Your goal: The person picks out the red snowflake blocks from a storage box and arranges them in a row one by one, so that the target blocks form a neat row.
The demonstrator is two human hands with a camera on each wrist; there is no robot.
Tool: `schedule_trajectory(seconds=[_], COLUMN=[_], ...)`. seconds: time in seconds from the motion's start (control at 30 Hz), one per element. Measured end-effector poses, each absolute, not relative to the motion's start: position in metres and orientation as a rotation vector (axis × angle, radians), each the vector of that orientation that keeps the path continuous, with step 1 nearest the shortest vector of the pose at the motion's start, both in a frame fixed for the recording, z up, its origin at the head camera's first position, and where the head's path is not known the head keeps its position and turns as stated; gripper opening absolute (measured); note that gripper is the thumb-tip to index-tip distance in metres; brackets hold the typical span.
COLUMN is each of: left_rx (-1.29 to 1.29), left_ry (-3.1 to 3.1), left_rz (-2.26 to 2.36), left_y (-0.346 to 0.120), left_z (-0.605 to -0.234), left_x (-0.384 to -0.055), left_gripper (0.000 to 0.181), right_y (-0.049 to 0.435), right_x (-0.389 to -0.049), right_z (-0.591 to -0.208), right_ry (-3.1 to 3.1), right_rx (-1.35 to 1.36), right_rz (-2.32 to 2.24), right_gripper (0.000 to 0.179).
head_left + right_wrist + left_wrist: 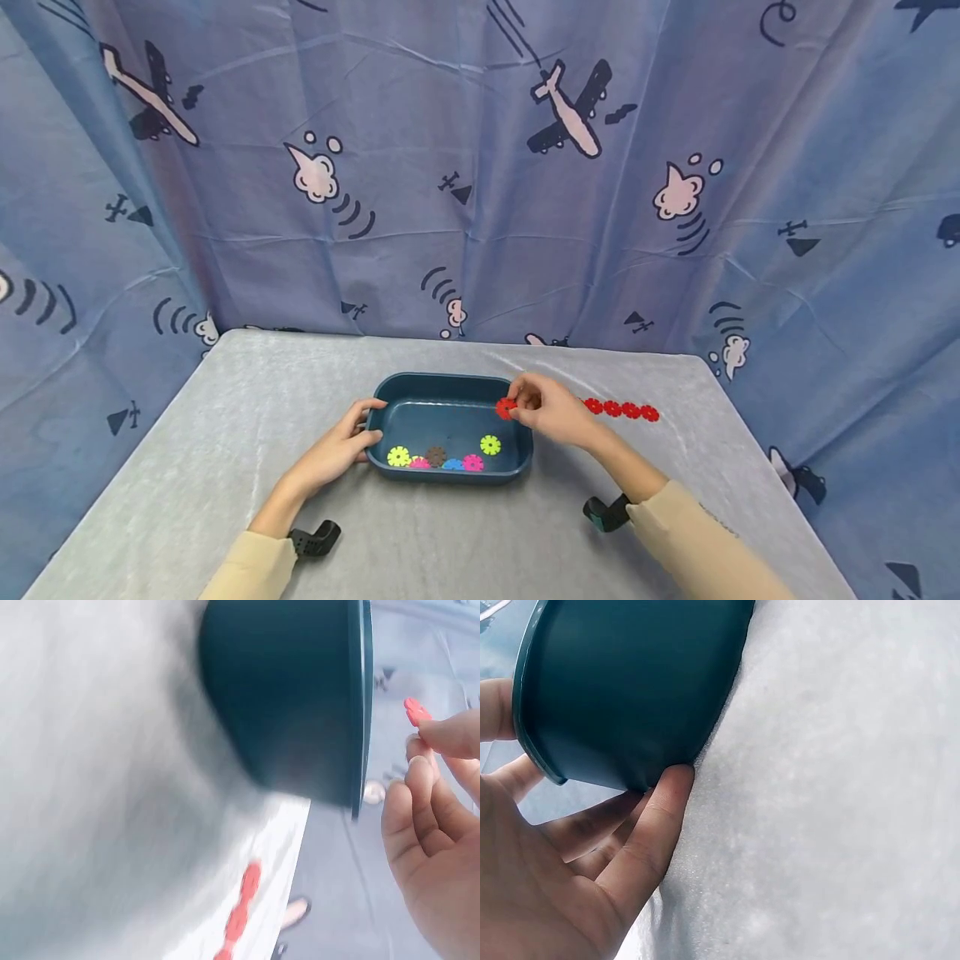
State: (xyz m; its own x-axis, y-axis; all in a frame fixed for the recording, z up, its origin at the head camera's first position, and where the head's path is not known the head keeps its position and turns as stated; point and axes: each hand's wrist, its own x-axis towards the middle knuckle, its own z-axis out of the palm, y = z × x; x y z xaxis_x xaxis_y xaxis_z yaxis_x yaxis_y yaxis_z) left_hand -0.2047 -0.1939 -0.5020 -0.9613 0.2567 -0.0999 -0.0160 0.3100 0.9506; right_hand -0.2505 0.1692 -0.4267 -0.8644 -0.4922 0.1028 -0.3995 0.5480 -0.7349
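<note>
A dark teal plastic tray (442, 421) sits on the table. My left hand (341, 446) grips its left end, with fingers on the rim and, in the left wrist view, fingers (656, 825) against the tray's lower side. Between thumb and fingertips my right hand (553, 410) pinches a red notched disc (505, 408) above the tray's right end; the disc (415, 712) also shows in the right wrist view. Inside the tray lie more such discs: a yellow-green one (491, 445) apart from the rest, and several along the near wall, among them a brown one (436, 456) and a pink one (473, 462).
To the right of the tray, a row of several red discs (632, 411) lies on the pale cloth-covered table (300, 383), partly behind my right hand. A blue curtain (465, 208) with airplane prints hangs at the table's back and sides.
</note>
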Motion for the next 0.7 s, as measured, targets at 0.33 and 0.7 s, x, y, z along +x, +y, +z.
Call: schedule_trajectory(seconds=[0.33, 0.7], left_rx=[0.220, 0.223], left_ry=[2.374, 2.372], left_rz=[1.666, 1.680], left_y=[-0.190, -0.190], left_z=[-0.502, -0.506], left_x=[-0.204, -0.202], left_gripper=[0.048, 0.048], right_y=[0.228, 0.294], right_x=[-0.254, -0.260], right_z=[-0.432, -0.435], right_ry=[2.771, 2.923], right_rx=[-0.647, -0.435], right_rz=[-1.235, -1.221], right_gripper=[0.016, 0.018])
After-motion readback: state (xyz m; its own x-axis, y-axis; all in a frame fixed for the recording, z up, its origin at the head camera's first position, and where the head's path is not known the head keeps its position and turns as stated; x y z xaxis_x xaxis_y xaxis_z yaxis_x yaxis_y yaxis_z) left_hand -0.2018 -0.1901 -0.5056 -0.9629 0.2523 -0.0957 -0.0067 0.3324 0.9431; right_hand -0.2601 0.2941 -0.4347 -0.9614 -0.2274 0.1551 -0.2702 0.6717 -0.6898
